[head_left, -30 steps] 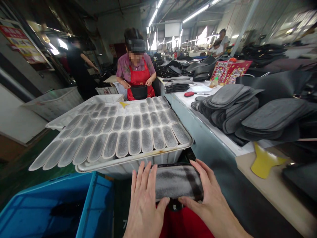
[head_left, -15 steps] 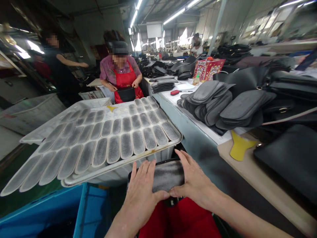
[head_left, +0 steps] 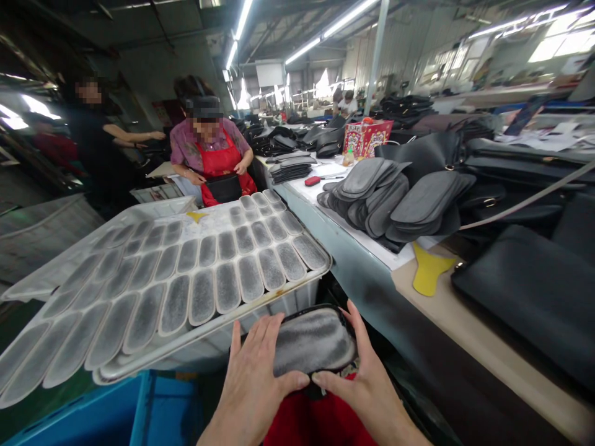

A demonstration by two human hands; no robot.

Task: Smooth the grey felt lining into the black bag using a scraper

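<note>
Partly behind the left hand (head_left: 253, 378), the grey panel (head_left: 316, 342); blue crate (head_left: 142, 406) cropped.

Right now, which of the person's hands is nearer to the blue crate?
Left. The left hand holds the crate-side end of the grey oval piece, apart from the blue crate; the right hand holds the opposite end, farther from the crate.

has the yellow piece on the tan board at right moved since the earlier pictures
No. The yellow piece keeps its spot on the tan board, beside the grey pads; it sits further left in the picture only because the view turned.
</note>
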